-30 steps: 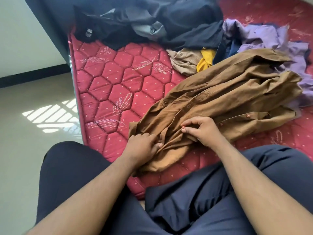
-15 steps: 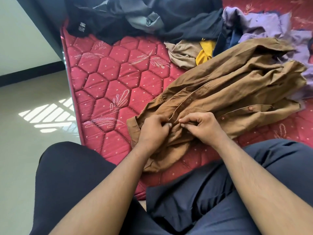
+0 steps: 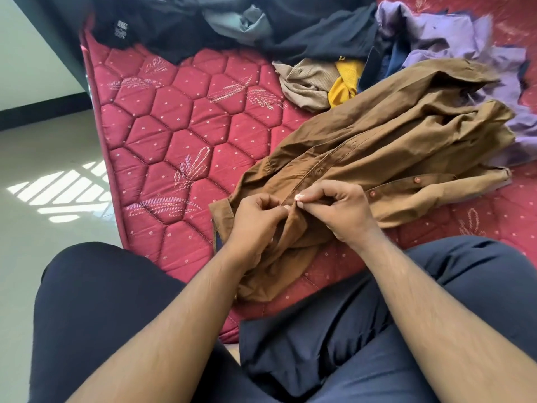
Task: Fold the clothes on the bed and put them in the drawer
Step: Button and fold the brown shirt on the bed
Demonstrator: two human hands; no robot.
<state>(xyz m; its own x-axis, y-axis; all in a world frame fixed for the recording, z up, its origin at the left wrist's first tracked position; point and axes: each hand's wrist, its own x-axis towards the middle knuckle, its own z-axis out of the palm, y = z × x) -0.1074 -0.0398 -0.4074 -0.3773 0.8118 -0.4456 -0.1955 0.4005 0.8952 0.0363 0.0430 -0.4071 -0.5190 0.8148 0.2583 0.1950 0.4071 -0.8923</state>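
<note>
A brown button-up shirt (image 3: 386,146) lies crumpled across the red quilted mattress (image 3: 180,135), its lower end nearest me. My left hand (image 3: 255,222) and my right hand (image 3: 340,210) meet at the shirt's button placket, each pinching the brown cloth with curled fingers. The fingertips touch around one spot on the placket; what lies between them is hidden. Orange buttons show on the placket to the right of my right hand.
More clothes are heaped at the far side: black garments (image 3: 305,30), a grey piece (image 3: 241,21), a beige and yellow bundle (image 3: 319,82), a purple shirt (image 3: 453,39). The pale tiled floor (image 3: 43,199) lies to the left. My legs in dark trousers (image 3: 319,330) fill the foreground.
My left hand has moved up and right from the shirt's lower edge to meet my right hand at the placket, and both now pinch the cloth there.
</note>
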